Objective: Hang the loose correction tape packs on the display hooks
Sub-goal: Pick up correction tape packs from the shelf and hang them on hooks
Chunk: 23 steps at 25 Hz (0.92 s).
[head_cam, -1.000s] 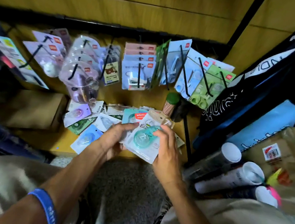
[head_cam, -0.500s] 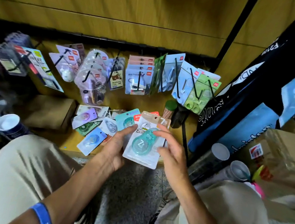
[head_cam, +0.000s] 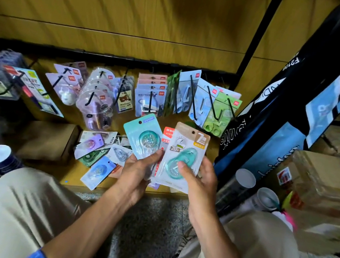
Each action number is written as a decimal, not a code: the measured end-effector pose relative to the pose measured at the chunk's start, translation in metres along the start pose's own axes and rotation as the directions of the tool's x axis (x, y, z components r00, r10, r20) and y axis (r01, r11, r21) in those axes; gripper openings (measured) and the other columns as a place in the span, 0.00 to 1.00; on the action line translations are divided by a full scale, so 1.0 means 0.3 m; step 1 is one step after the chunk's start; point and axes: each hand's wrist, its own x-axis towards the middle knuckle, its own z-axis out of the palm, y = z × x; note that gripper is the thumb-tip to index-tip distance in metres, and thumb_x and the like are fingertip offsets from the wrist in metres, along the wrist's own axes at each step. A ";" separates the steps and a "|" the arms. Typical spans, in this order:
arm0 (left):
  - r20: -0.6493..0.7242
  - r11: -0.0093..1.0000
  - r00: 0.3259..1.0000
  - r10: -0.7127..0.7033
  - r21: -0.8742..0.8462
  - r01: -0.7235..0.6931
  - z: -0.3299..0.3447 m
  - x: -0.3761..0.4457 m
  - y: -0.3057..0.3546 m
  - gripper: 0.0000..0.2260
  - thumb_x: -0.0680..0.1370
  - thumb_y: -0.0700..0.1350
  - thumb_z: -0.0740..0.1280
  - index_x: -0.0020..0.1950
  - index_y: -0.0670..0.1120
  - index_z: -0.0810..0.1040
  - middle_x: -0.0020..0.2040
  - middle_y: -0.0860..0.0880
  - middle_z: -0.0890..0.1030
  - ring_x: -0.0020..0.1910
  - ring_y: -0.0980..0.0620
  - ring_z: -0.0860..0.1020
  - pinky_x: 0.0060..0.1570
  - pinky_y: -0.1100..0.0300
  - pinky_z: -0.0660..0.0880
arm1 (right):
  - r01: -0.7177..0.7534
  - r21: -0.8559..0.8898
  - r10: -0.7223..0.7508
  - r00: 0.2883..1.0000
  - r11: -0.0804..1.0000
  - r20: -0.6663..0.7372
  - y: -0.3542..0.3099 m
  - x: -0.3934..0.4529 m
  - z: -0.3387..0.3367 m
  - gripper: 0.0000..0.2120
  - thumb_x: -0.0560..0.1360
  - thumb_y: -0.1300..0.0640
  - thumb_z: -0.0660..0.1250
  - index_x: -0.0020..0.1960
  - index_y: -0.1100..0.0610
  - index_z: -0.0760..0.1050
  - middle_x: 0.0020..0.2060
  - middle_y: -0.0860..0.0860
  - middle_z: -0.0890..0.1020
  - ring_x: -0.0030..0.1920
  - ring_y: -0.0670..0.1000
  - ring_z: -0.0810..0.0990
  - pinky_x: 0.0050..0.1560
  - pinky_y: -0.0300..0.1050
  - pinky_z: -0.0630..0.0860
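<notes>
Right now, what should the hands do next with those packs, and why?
Probably lift the beige pack, which the right hand grips, toward a display hook. Its hang hole at the top is clear, while the left hand holds the teal pack.

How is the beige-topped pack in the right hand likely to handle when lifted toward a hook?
The beige-topped pack probably stays fairly stiff: it stands flat in the right hand without drooping. It looks light, held by thumb and fingers alone. Its glossy blister may be somewhat slippery.
</notes>
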 end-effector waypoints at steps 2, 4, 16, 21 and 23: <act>0.015 1.000 1.000 0.008 0.026 -0.008 -0.013 0.004 0.008 0.20 0.69 0.32 0.72 0.61 0.38 0.77 0.54 0.39 0.84 0.50 0.41 0.84 0.46 0.46 0.82 | -0.062 0.093 0.062 0.998 0.994 0.001 -0.021 0.014 -0.010 0.19 0.69 0.61 0.73 0.59 0.61 0.76 0.53 0.59 0.84 0.52 0.58 0.84 0.48 0.52 0.80; 0.023 0.997 0.999 0.025 0.067 -0.026 -0.024 0.009 0.014 0.25 0.65 0.29 0.73 0.61 0.37 0.76 0.53 0.40 0.85 0.49 0.42 0.84 0.42 0.50 0.82 | -0.090 0.128 0.097 0.994 0.988 -0.051 -0.041 0.029 -0.014 0.20 0.68 0.58 0.73 0.59 0.60 0.76 0.54 0.60 0.84 0.53 0.60 0.83 0.49 0.54 0.80; 0.061 0.957 0.983 0.174 0.225 -0.184 0.038 0.021 0.115 0.27 0.62 0.32 0.79 0.60 0.38 0.78 0.53 0.38 0.84 0.52 0.35 0.82 0.53 0.36 0.78 | -0.137 -0.038 0.135 0.990 0.990 -0.050 -0.187 0.065 0.026 0.14 0.76 0.50 0.69 0.60 0.52 0.72 0.52 0.52 0.85 0.46 0.52 0.86 0.36 0.52 0.82; 0.072 0.947 0.972 0.224 0.220 -0.234 0.162 0.061 0.253 0.16 0.69 0.32 0.74 0.55 0.39 0.81 0.49 0.39 0.86 0.43 0.42 0.85 0.39 0.51 0.82 | -0.038 -0.029 0.037 0.999 0.999 -0.028 -0.369 0.146 0.061 0.12 0.75 0.55 0.70 0.58 0.53 0.74 0.50 0.54 0.85 0.42 0.54 0.87 0.32 0.51 0.82; 0.095 0.944 0.967 0.236 0.212 -0.251 0.230 0.077 0.305 0.14 0.69 0.32 0.74 0.54 0.38 0.81 0.48 0.39 0.86 0.40 0.43 0.85 0.37 0.53 0.81 | 0.018 -0.014 -0.018 1.000 1.000 0.009 -0.455 0.183 0.077 0.13 0.75 0.60 0.71 0.58 0.56 0.76 0.49 0.55 0.86 0.44 0.56 0.87 0.32 0.49 0.83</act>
